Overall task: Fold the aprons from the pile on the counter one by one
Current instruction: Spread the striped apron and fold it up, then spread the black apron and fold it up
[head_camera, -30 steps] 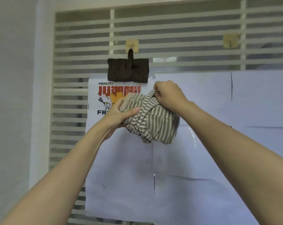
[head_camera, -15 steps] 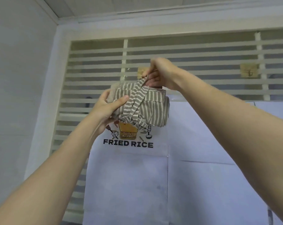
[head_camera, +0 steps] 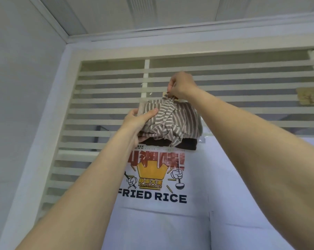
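Our left hand cups the folded striped apron up against the slatted screen while our right hand pinches its strap at the hook; soft, light and floppy, we judge, so support it underneath.

Even, soft indoor light, slight blur, wide-angle bend at edges.

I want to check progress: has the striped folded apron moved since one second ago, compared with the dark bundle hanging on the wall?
Yes. The striped apron went up: it was below the dark bundle and now covers most of it, near the hook.
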Motion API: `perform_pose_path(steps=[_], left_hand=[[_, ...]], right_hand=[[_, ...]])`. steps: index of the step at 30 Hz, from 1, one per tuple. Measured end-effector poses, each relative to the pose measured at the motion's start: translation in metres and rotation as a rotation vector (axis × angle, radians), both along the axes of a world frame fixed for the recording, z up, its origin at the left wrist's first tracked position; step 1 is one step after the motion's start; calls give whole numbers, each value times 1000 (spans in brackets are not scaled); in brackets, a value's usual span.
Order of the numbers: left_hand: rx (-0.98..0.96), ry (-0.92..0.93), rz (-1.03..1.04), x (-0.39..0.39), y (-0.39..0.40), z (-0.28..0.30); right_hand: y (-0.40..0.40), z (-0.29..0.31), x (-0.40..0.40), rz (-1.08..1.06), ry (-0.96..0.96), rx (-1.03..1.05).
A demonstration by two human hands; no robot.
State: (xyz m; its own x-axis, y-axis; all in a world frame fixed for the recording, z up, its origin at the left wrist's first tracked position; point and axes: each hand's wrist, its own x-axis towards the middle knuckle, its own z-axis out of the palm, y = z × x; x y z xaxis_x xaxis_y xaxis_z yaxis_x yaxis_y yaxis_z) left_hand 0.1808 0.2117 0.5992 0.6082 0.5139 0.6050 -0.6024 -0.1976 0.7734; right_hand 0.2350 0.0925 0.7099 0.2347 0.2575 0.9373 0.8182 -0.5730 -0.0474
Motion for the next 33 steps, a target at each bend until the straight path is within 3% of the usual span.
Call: perform_pose_path(steps=[6, 13, 24, 28, 33], left_hand=[[20, 33, 10, 6, 0, 19], [34, 41, 30, 8, 3, 14], [68, 66, -26, -1, 11, -7], [67, 80, 33, -9, 9, -8], [29, -103, 247, -19, -4, -7]], right_hand=[[11, 8, 20, -61, -50, 26], [17, 7, 29, -99, 114, 13], [3, -22, 7, -73, 158, -47], [-14, -41, 8, -24, 95, -11], [-41, -62, 7, 25, 124, 106]])
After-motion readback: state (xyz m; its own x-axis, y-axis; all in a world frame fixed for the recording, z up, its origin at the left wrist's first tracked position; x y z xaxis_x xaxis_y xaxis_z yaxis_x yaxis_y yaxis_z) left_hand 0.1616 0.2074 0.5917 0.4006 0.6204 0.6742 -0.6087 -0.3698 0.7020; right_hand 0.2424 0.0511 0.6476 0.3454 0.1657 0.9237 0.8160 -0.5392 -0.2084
